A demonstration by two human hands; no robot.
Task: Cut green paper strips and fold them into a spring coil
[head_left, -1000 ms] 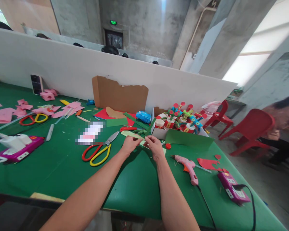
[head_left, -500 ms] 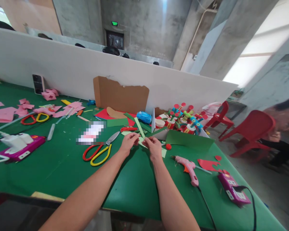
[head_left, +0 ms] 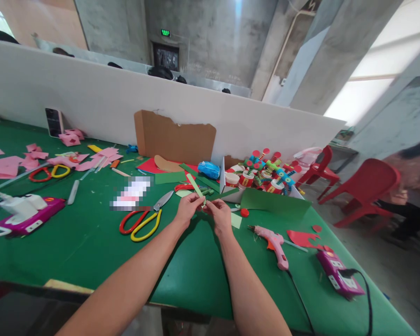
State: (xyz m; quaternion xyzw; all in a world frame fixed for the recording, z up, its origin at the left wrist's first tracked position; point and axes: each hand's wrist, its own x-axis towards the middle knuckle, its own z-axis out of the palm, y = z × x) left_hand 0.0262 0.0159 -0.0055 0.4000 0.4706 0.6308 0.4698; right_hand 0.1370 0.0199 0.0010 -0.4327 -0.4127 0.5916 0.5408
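Clock centred on the hands, twelve straight ahead. Left hand (head_left: 188, 209) and right hand (head_left: 221, 215) close together, fingertips almost meeting: left pinched on a light green strip (head_left: 195, 185) pointing to eleven, right apparently pinched on the near end of a dark green strip (head_left: 226, 193) running out to two. Meeting point covered by fingers — impossible to tell whether glued, folded or merely crossed.

To do this well, at a guess: line up the edges, pin the angle under one thumb, press flat with the other, and pull gently — likely thin paper, easily bent.

Counted: two strips in hand; two clear pairs of scissors, large scissors (head_left: 164, 201) at nine and other scissors (head_left: 61, 177) farther off, toward ten; one obvious glue gun (head_left: 273, 240) at four; two power strips, magenta, near power strip (head_left: 336, 270) beyond at four, far power strip (head_left: 56, 207) at nine; one phone (head_left: 53, 122) at ten; one red cap (head_left: 244, 213) at three; at two, one white box (head_left: 233, 198) of crafted figures (head_left: 247, 178), too tangled to count.
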